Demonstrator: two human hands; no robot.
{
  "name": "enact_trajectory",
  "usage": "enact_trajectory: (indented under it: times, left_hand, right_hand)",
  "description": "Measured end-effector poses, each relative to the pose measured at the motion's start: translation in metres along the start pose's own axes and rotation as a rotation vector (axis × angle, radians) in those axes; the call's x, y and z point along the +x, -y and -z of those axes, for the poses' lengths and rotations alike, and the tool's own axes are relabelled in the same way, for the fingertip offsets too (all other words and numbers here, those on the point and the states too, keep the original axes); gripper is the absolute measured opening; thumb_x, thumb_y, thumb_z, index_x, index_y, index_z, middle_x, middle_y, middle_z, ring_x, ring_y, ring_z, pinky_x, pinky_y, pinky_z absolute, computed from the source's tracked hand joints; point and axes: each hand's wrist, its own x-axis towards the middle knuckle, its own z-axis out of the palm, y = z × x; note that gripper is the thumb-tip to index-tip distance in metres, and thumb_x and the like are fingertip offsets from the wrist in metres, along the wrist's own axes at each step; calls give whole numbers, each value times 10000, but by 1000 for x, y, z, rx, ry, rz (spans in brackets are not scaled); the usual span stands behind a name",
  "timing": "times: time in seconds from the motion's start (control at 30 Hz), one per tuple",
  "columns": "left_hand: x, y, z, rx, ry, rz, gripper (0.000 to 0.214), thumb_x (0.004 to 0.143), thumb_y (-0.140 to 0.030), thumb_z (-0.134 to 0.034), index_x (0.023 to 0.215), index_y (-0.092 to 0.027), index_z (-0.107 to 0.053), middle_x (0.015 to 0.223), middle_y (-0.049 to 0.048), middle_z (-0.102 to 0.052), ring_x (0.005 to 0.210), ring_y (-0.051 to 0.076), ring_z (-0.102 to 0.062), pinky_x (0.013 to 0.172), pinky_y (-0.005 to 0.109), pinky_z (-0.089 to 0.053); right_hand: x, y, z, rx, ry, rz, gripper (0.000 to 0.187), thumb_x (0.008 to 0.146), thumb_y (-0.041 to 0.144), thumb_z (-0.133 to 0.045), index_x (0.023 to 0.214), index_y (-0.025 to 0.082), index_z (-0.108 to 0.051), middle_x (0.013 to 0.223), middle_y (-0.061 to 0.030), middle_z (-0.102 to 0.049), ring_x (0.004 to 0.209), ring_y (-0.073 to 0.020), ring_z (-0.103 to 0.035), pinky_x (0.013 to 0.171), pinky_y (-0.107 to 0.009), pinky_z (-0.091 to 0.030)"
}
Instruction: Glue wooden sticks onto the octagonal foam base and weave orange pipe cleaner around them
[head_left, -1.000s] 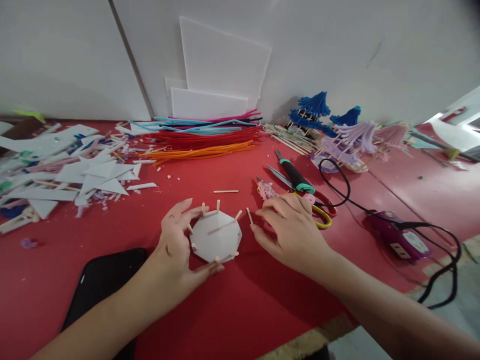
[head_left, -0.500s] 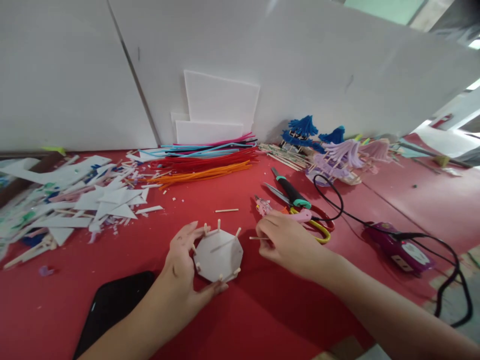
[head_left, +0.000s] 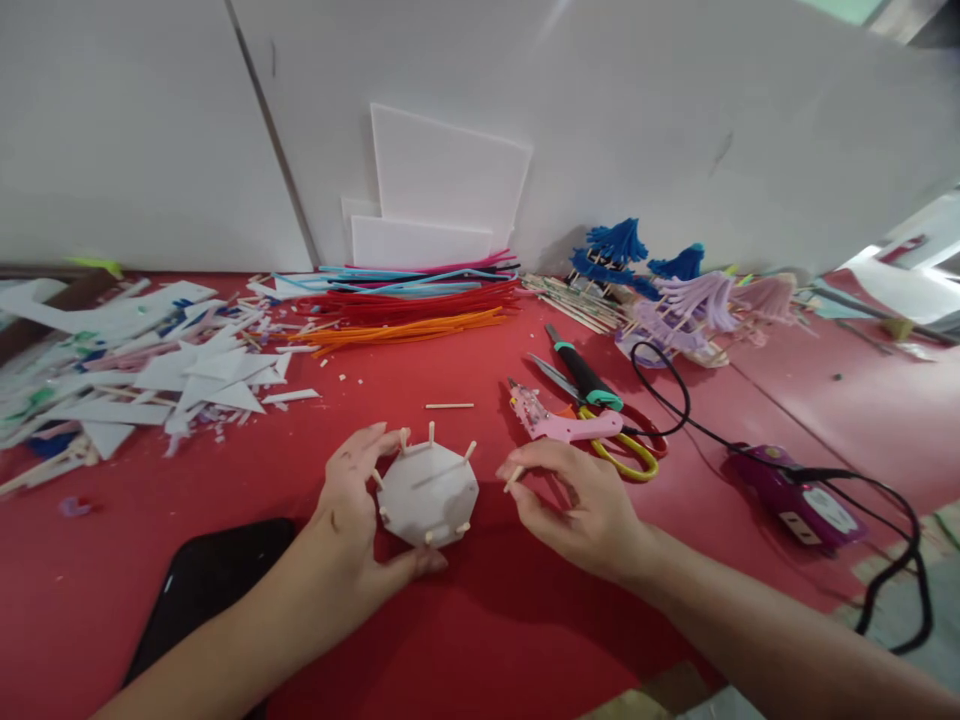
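My left hand (head_left: pixel 367 515) curls around the left side of a white octagonal board (head_left: pixel 427 490), thumb at its near edge and fingers at its far left edge. Several short wooden sticks stand upright around the board's rim; none stands at its right corner. Just right of the board, my right hand (head_left: pixel 574 505) pinches a short wooden stick (head_left: pixel 514 478) between thumb and fingertips, apart from the board. Another wooden stick (head_left: pixel 450 406) lies on the red table behind the board. Beyond my right hand rests a pink glue gun (head_left: pixel 562 420).
Scissors (head_left: pixel 626 455) and a black-and-green-handled tool (head_left: pixel 585 375) lie behind the glue gun. A purple device (head_left: pixel 795 495) with black cable is at right. White scraps (head_left: pixel 202 375) cover the left. Pipe cleaners (head_left: pixel 412 300) and small umbrella-like models (head_left: pixel 615 245) line the back. A black phone (head_left: pixel 210 590) lies near my left forearm.
My right hand has turned the stick from lying level to a steeper slant, its fingers opening out from the palm. My left hand still holds the board. The camera view has shifted slightly.
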Motion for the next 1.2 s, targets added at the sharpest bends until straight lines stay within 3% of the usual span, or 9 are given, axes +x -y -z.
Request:
enact_trajectory:
  times: [0.17,0.33,0.5,0.73,0.9,1.2]
  left_hand:
    - [3,-4,2,73,64,-54,802,659,-413,-726,1296,-134,-326,1302,227,-410,1291,447,-359,955,600,-440]
    - [3,-3,-1,22,36,-69,808,595,-395,-773,1262,-173,-374,1265,222,-459,1279,442,-375,942,635,-432]
    - [1,-4,-1,5,62,-28,802,637,-397,-751,1294,-194,-337,1297,219,-438,1285,408,-382,923,598,-469]
    - [3,-4,2,48,71,-73,775,652,-431,-734,1281,-196,-348,1267,207,-460,1268,407,-408,925,586,-473]
    - [6,-4,1,113,73,-103,756,658,-475,-705,1267,-191,-358,1255,191,-480,1251,401,-422,968,627,-406]
    - [4,-4,2,84,62,-104,780,632,-448,-732,1275,-178,-382,1262,211,-492,1251,442,-419,957,632,-420]
  right_hand:
    - [4,2,1,-40,-10,20,217,784,74,-551,950,214,-557,821,-25,-663,791,-156,-626,743,-322,-530]
    - [6,3,-6,-104,31,73,192,819,79,-548,960,207,-568,838,-28,-682,792,-147,-621,739,-296,-519]
    - [4,1,-9,-146,79,47,164,836,100,-542,953,212,-574,838,-27,-677,780,-146,-615,721,-283,-514]
    - [6,1,-10,-154,74,67,146,828,97,-556,929,199,-578,811,-27,-677,751,-146,-606,704,-278,-512]
    - [6,2,-10,-170,93,75,139,844,110,-537,933,205,-583,809,-26,-679,746,-148,-608,692,-284,-514]
    - [6,2,-11,-203,113,136,132,845,113,-531,923,190,-605,761,-31,-677,732,-151,-609,679,-283,-514]
